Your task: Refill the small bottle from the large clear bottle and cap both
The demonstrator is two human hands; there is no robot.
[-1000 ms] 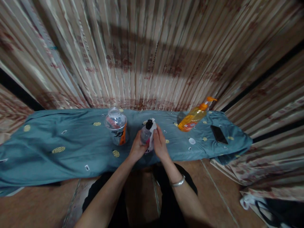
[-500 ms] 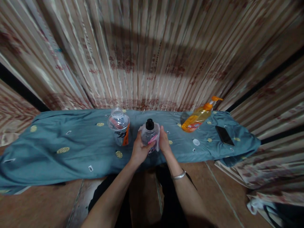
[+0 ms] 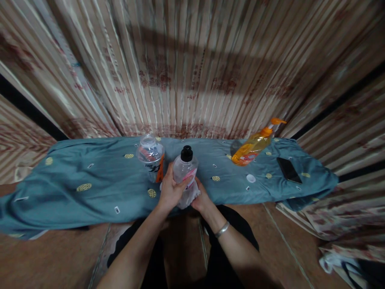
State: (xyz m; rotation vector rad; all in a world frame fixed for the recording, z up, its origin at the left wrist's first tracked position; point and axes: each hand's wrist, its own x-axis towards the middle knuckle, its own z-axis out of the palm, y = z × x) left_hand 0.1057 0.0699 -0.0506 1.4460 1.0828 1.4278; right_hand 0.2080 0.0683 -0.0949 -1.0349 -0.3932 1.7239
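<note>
My left hand [image 3: 171, 189] is wrapped round a clear squeeze bottle [image 3: 182, 169] with a black cap and a pink-marked label. The bottle stands nearly upright, tilted slightly, near the front edge of the cloth-covered surface. A thin white tissue [image 3: 187, 199] lies against its lower part. My right hand [image 3: 202, 197] pinches the tissue at the lower right side of the bottle, its fingertips partly hidden behind it. Left of the bottle is a clear plastic jar [image 3: 154, 162] with an orange and black label, open at the top.
A pump bottle of orange liquid [image 3: 252, 149] stands at the right rear. In front of it lies a white round lid [image 3: 250, 178], with a black phone [image 3: 288, 170] farther right. A green patterned cloth [image 3: 102, 176] covers the surface; a striped curtain [image 3: 180, 72] hangs behind.
The bottle has come closer to me and slightly left. My right hand has moved down from the bottle's side to its lower part, with the tissue.
</note>
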